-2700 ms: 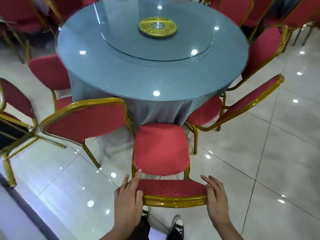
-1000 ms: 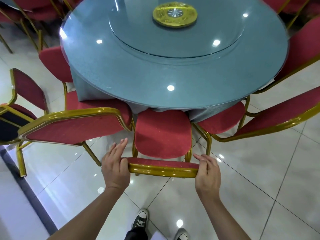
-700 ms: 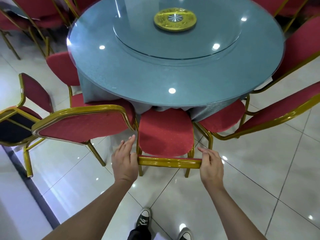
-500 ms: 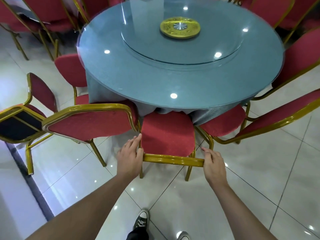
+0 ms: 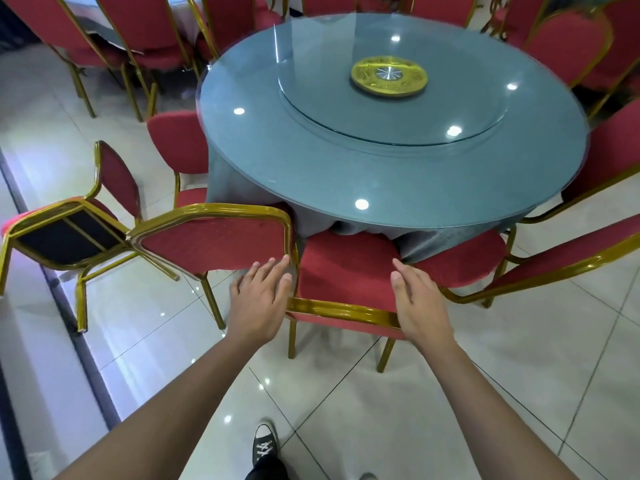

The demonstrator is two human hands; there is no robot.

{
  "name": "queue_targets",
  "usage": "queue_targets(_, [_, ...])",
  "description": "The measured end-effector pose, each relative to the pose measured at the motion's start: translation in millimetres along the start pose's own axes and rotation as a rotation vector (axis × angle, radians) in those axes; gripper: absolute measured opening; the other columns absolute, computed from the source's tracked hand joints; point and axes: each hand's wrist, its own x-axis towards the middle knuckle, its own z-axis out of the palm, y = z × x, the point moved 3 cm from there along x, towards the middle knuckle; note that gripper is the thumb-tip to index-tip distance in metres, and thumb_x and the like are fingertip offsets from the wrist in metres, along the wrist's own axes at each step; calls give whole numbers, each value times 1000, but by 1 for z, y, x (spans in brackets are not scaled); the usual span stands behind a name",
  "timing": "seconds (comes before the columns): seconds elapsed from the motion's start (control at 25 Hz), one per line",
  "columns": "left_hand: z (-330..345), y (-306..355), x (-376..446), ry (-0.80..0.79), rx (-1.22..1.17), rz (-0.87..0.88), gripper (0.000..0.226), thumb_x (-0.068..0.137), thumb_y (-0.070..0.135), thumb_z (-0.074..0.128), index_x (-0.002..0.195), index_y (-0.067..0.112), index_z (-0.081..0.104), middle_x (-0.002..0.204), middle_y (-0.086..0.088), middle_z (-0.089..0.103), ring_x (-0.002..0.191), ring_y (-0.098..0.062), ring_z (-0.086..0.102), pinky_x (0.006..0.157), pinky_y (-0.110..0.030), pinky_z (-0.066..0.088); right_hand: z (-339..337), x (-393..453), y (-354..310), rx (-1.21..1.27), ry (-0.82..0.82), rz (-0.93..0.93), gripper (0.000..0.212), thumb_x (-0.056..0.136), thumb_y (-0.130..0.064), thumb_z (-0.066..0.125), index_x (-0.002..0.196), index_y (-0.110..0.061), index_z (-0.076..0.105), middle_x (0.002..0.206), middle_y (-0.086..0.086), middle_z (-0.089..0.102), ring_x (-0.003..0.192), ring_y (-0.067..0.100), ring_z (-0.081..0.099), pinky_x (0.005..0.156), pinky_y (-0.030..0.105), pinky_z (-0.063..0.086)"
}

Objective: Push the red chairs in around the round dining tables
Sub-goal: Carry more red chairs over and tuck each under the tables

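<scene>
Chair (image 5: 346,271): red seat tucked under the round table's (image 5: 391,140) grey cloth (image 5: 311,223), gilt backrest rail nearest the person. Left hand (image 5: 260,299) and right hand (image 5: 420,303): flat, fingers spread, at the rail's ends; contact seemingly light, no grip

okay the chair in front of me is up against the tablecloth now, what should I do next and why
Probably lift both hands away and turn to the chair on your left. The chair in front already has its seat under the tablecloth, and your left hand and right hand lie open on its back. The left chair stands angled, farther from the round table.
</scene>
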Motion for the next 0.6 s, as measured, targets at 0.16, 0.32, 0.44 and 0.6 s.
queue_targets(0.16, [-34,-29,3,50,-32,-60,67,95,61,5,155,44,31,161,9,36,153,-15,18,121,-44,9,24,13,-57,25,-12,-78,51,107,-51,28,152,-33,45,152,-4,48,142,14,40,120,48,31])
queue_targets(0.32, [-80,-71,13,102,-25,-96,64,97,57,9,155,44,31,161,9,36,153,-15,19,122,-47,12,57,28,-117,39,-13,-157,50,108,-51,29,152,-33,46,151,-4,49,142,14,40,121,46,29])
queue_targets(0.44, [-122,-109,22,152,-5,-116,63,97,55,10,155,43,32,161,8,36,153,-16,19,122,-45,12,82,38,-166,64,-23,-207,50,107,-50,32,151,-31,47,149,-2,51,139,15,43,119,41,32])
queue_targets(0.6, [-161,-148,31,198,-2,-120,63,98,53,10,155,39,34,159,6,39,152,-17,23,121,-45,14,108,48,-215,88,-19,-255,50,107,-50,35,151,-30,49,148,-3,53,139,16,44,117,37,32])
